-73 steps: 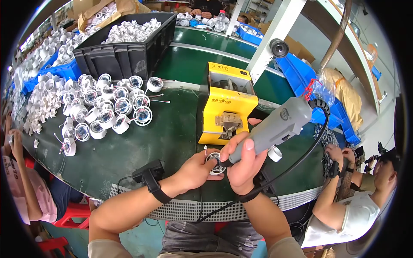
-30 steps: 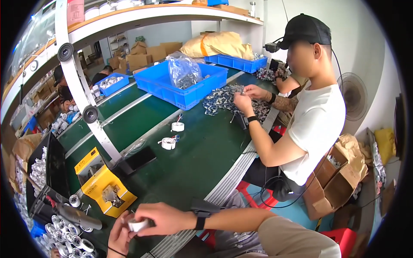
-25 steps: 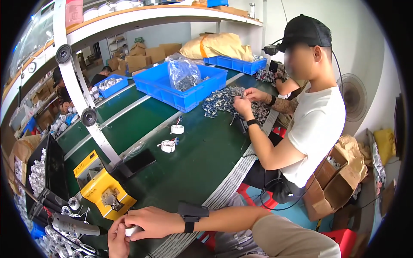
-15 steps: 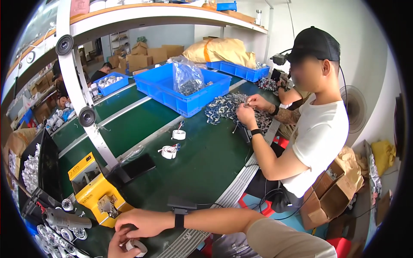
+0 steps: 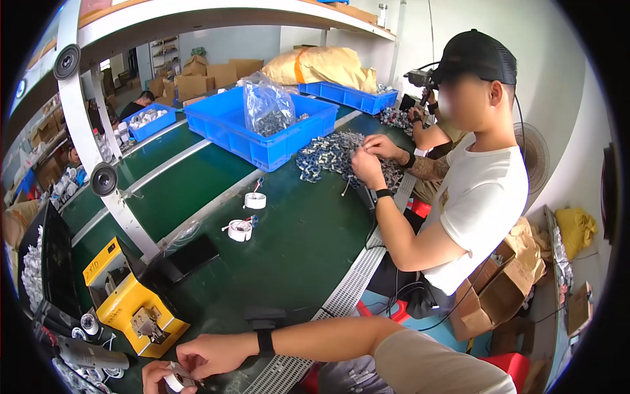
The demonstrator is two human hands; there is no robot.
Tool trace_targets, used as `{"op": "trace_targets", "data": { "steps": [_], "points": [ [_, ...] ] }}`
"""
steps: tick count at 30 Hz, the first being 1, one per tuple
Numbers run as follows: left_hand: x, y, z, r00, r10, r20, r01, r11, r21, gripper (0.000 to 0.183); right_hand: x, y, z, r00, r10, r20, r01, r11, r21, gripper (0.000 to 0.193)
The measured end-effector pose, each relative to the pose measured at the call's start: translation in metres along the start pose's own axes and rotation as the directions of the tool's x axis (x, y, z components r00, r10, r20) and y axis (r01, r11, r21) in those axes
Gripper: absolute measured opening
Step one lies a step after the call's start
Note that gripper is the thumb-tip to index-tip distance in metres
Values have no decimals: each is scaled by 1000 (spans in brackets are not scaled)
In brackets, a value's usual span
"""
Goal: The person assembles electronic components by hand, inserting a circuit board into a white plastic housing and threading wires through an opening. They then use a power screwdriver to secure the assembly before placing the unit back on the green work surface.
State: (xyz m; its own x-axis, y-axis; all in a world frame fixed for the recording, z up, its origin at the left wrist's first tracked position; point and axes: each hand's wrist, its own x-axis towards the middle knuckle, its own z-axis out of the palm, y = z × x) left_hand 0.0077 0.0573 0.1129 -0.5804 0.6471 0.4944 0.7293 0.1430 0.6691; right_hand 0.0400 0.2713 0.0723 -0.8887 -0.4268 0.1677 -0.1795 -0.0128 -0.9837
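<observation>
One white round part [image 5: 174, 383] is staying clamped in the left hand [image 5: 155, 377] above the green table [image 5: 289, 262]; the right hand [image 5: 220, 353] is touching it, grip unclear; a yellow machine [image 5: 125, 307] is standing just beyond.

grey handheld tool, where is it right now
In the head view, the grey handheld tool is at the lower left, left of the person's left hand and just below the yellow machine in the picture.
</observation>
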Motion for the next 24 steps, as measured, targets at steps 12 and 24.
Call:
{"op": "trace_targets", "data": {
  "steps": [12,24],
  "points": [
    [-2,12,3,971,232,-59,-221,962,162,36,5,8,-1,996,-38,82,24,984,174,18],
    [-19,-15,7,928,-371,22,348,846,-405,38,-4,-7,-5,980,-57,-189,144,862,486,14]
  ]
}}
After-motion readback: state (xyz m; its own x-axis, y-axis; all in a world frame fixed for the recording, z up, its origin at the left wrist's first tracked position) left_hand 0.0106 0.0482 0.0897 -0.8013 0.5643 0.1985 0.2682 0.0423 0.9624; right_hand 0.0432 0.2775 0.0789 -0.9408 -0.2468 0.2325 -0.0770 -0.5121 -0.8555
